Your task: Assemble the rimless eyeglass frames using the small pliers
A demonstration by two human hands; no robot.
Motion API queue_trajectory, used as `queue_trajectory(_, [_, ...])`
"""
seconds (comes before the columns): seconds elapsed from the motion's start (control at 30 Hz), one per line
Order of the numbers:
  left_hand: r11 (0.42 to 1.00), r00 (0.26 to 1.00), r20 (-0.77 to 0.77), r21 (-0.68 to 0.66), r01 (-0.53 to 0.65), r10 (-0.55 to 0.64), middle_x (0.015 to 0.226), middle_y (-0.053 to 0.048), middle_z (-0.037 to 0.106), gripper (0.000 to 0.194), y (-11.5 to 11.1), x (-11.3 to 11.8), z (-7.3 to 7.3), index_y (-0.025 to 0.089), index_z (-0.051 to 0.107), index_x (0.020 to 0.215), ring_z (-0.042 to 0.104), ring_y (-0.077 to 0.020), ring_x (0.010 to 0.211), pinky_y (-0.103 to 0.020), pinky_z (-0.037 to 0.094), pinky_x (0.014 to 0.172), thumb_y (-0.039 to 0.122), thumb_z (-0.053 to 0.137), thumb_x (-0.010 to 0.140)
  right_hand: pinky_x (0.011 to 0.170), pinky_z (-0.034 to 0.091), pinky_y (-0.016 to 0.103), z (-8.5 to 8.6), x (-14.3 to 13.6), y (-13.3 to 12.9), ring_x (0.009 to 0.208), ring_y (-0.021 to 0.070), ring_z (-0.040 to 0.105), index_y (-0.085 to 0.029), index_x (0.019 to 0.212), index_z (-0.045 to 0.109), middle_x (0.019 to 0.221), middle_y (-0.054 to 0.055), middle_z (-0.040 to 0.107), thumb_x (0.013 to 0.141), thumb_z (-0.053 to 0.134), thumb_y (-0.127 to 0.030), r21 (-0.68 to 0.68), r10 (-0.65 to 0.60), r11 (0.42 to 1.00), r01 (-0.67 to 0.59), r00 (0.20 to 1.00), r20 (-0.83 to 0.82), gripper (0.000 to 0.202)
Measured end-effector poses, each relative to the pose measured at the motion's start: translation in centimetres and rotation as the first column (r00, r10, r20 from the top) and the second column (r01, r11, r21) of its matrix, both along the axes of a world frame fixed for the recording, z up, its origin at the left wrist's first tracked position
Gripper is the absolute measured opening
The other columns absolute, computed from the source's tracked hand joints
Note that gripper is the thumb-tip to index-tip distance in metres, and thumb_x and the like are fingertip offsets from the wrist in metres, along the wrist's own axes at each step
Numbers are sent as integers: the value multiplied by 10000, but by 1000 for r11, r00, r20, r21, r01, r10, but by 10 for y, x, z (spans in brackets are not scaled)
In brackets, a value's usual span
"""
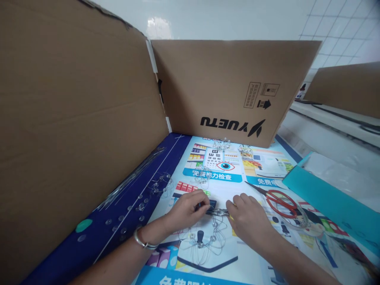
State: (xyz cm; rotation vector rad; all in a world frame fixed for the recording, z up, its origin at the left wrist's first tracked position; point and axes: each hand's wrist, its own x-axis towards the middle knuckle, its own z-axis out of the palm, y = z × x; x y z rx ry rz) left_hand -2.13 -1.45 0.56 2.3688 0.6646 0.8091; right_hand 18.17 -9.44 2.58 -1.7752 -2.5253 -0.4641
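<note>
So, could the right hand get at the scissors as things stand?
Probably yes: the scissors lie beside the right hand with nothing visible between, though it would likely need to release the pliers first.

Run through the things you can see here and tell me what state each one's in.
Pliers: gripped, tip opening unclear
Right hand: closed around pliers
Left hand: fingers curled near pliers' tip
Beaded wire piece: bent into loops
Scissors: lying down, blades apparently closed
Straight wires: lying loosely together
Loose beads: scattered
Cardboard panels: standing upright
Bracelet: worn
</note>
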Motion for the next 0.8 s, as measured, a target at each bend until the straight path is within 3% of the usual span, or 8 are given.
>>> queue_trajectory(0.8, [999,998,54,-28,38,-37,706,-6,520,70,3,-3,-6,147,524,729,470,-109,657,-227,373,620,127,500,792,641,243,320,11,5,-1,803,203,443,-203,844,557,821,43,540,763,545,-212,-37,-36,999,36,999,-14,82])
